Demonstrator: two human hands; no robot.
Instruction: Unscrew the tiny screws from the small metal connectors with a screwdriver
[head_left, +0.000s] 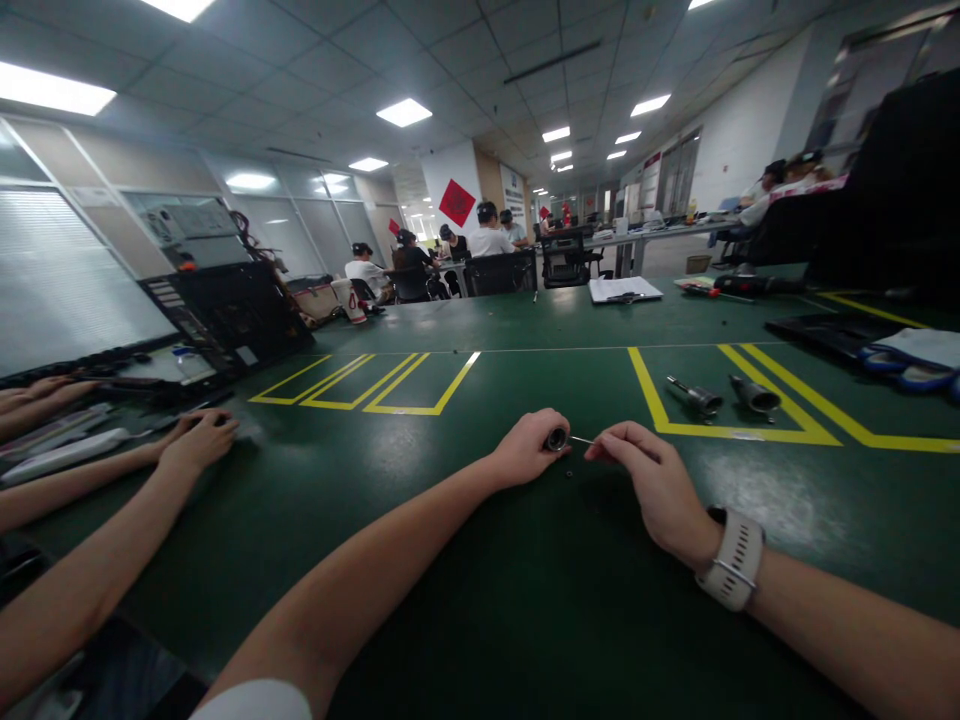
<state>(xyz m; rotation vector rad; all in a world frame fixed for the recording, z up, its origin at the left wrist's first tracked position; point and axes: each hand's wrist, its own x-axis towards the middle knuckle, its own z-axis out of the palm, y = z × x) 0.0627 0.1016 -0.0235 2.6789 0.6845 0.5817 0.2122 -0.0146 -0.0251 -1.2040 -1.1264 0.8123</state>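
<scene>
My left hand [531,448] is closed around a hollow metal part, its round open end [556,439] facing me. My right hand [643,475], with a pale watch strap at the wrist, pinches a thin metal rod [581,440]. The rod's far end reaches the side of the metal part; whether it sits in a hole I cannot tell. On the green table just below lies a tiny dark piece [569,474]. Two similar metal parts, each with a narrow shaft and a wide cup end, lie to the right: one nearer [694,397], another beside it [754,395].
Yellow tape [750,432] marks boxes on the green table [420,510]. A clipboard with paper [625,290] and a power tool [757,282] lie toward the back. At right is a dark tray [817,336]. Another person's hands [199,437] rest at left.
</scene>
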